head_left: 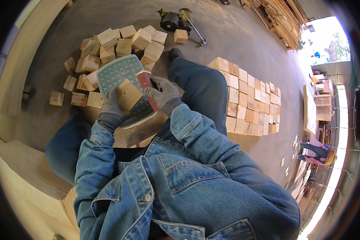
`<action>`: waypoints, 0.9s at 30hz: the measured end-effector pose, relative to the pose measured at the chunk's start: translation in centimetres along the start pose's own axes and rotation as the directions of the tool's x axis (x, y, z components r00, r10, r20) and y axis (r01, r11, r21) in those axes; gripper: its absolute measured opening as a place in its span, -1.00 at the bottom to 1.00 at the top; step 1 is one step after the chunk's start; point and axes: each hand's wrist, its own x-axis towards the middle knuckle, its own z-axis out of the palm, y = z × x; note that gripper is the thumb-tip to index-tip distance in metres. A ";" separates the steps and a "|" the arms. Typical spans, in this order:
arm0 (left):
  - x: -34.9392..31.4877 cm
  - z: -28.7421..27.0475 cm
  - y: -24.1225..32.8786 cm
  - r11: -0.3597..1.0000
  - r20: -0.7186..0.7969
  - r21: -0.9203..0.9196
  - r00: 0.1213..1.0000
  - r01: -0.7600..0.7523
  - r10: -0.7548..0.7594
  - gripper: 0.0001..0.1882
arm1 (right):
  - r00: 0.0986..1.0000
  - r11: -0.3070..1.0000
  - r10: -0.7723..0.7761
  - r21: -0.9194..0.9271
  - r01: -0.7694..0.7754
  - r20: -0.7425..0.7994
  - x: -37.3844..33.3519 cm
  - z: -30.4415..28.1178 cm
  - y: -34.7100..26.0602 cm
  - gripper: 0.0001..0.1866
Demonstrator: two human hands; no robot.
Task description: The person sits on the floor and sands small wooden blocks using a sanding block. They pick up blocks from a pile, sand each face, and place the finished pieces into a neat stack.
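Observation:
In my gloved left hand point(112, 106) is a pale wooden block point(129, 95), gripped at its left side. My gloved right hand point(164, 94) is closed around a long sanding block point(145, 82) with a reddish-brown, sandpaper-like face. The sanding block stands close to the wooden block's right side; whether they touch I cannot tell. Beneath both hands, between my knees, is a teal plastic stool top point(118, 68) with a raised pattern and pale rim.
Loose wooden blocks point(108, 40) lie heaped beyond the stool. Neat rows of blocks point(250, 98) stand right of my leg. A black-and-yellow power tool point(175, 20) sits on the floor ahead. Stacked boards point(32, 160) flank my left. Far right, another person point(318, 154) is near timber.

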 end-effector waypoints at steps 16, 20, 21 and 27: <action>0.6 1.7 -2.0 0.998 -0.067 0.055 0.997 -0.027 0.030 0.27 | 0.990 0.973 -0.084 -0.207 0.106 0.111 -0.2 0.8 -0.5 -0.38; 0.8 1.9 -1.6 0.988 -0.072 0.142 0.996 0.061 -0.051 0.29 | 0.992 0.974 -0.060 -0.209 0.083 0.112 -0.5 0.8 -1.1 -0.39; 0.8 1.8 -1.5 0.989 -0.053 0.129 0.997 0.069 -0.063 0.29 | 0.992 0.974 -0.062 -0.208 0.085 0.114 -0.6 0.7 -1.3 -0.39; 0.3 2.0 -0.9 0.983 -0.166 0.184 0.986 0.029 0.002 0.32 | 0.984 0.975 -0.076 -0.196 0.108 0.164 -0.8 -0.1 -1.8 -0.37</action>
